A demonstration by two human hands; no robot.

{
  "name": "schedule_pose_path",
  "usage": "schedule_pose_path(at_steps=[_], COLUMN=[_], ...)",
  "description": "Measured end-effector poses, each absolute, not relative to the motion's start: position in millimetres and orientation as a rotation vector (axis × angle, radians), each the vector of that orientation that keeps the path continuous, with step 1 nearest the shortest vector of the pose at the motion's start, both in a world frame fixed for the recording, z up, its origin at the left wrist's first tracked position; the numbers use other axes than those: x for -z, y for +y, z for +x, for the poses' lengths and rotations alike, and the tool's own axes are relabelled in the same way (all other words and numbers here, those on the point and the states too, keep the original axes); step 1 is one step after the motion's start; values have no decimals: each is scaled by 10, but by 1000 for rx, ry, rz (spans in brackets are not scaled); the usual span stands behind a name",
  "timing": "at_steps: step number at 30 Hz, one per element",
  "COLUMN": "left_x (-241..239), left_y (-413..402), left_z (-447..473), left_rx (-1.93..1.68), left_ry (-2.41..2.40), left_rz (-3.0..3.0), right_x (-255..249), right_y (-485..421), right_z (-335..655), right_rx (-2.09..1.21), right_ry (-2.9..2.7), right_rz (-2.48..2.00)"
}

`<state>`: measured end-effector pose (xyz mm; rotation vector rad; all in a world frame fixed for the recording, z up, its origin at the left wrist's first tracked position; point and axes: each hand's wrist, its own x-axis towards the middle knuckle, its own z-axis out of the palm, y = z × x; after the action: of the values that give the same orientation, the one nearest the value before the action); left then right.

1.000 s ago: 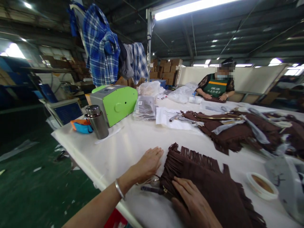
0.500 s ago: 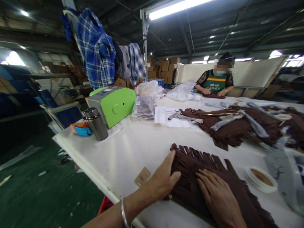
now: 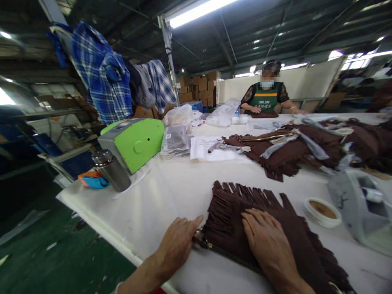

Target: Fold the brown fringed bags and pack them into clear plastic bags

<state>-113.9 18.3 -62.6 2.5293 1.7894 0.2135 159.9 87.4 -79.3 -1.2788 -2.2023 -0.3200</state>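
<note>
A dark brown fringed bag (image 3: pixel 226 228) lies flat on the white table, its fringe spread along the far edge. My right hand (image 3: pixel 271 245) rests palm down on the bag's middle, fingers stretched out. At the bag's near left corner, my left hand (image 3: pixel 179 241) is closed with curled fingers on a short dark strap (image 3: pixel 201 241) with gold-coloured metal fittings. The fingertips on the strap's underside are hidden.
A round tub of brown paste (image 3: pixel 322 212) and a grey dispenser (image 3: pixel 352 204) stand right. More brown fringed bags (image 3: pixel 275 153) lie behind. A steel flask (image 3: pixel 112 171) and green machine (image 3: pixel 137 143) are left. A co-worker (image 3: pixel 265 96) stands across the white table (image 3: pixel 147 196).
My left hand has moved from the bag's fringed side to its corner strap. The tan tag is now out of sight. The right hand stays flat on the bag. The co-worker's arm reaches sideways.
</note>
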Motion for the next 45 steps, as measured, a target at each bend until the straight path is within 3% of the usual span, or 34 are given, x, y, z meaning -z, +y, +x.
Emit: schedule_pose_path(at_steps=[6, 12, 16, 19, 28, 33, 38, 45], left_x=[339, -179, -36, 117, 155, -15, -123, 211], left_y=[450, 583, 888, 1111, 1181, 1067, 1086, 1175], left_z=[-1463, -1511, -1216, -993, -727, -621, -801, -874], left_rx=[-58, -390, -337, -177, -140, -494, -837, -273], left_ry=[1841, 1484, 1687, 1658, 1521, 1181, 1347, 1515], left_rz=[2466, 2247, 2513, 2621, 2644, 2260, 2122, 2605], right_x=[721, 768, 777, 773, 761, 773, 767, 769], right_y=[958, 987, 973, 975, 1047, 1069, 1069, 1072], right_z=[1259, 1160, 1195, 1194, 1211, 1236, 1230, 1229], right_rx=[293, 326, 315, 285, 116, 70, 21, -23], right_ry=[-2182, -2204, -2212, -2193, -2135, -2133, -2097, -2057], right_rz=[-1389, -1297, -1267, -1285, -1291, -1270, -1279, -1241])
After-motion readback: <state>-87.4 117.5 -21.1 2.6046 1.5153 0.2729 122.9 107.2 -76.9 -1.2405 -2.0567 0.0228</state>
